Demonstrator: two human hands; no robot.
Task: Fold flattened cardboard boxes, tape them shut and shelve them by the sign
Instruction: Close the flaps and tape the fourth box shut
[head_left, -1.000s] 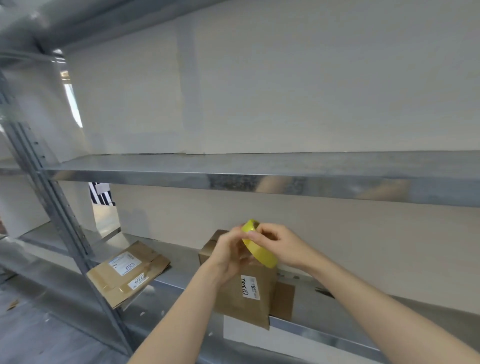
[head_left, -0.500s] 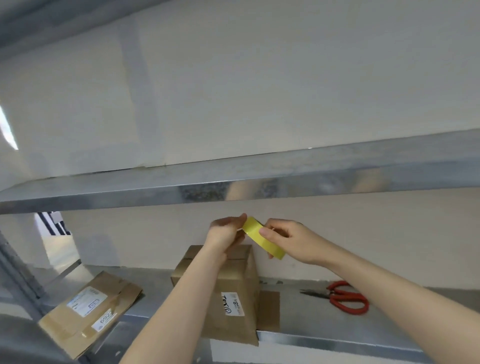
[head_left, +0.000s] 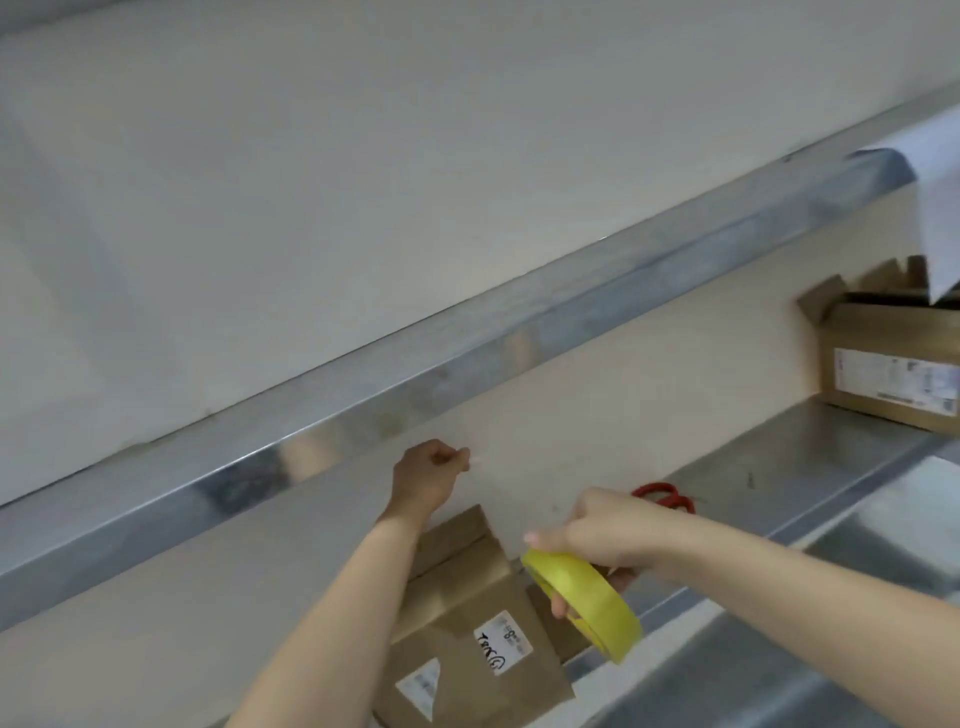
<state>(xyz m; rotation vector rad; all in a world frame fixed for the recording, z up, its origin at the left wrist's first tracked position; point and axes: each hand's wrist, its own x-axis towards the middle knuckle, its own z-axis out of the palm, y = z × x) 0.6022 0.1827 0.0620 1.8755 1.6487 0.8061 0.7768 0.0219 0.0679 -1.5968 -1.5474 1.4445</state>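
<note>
A folded brown cardboard box (head_left: 467, 613) with white labels stands on the metal shelf (head_left: 810, 467), its top flaps up. My right hand (head_left: 608, 535) grips a yellow tape roll (head_left: 587, 603) just right of the box top. My left hand (head_left: 428, 478) is raised above the box, fingers pinched on the end of a clear strip of tape that stretches down to the roll. The strip itself is hard to see against the wall.
Red-handled scissors (head_left: 667, 496) lie on the shelf behind my right hand. Another open cardboard box (head_left: 888, 369) with a label stands at the far right under a hanging white paper (head_left: 940, 208). An upper metal shelf (head_left: 467, 358) runs overhead.
My hands have moved apart: the left rose with the tape end, the right dropped with the roll. The view swung right, so the flat box at left is out of sight.
</note>
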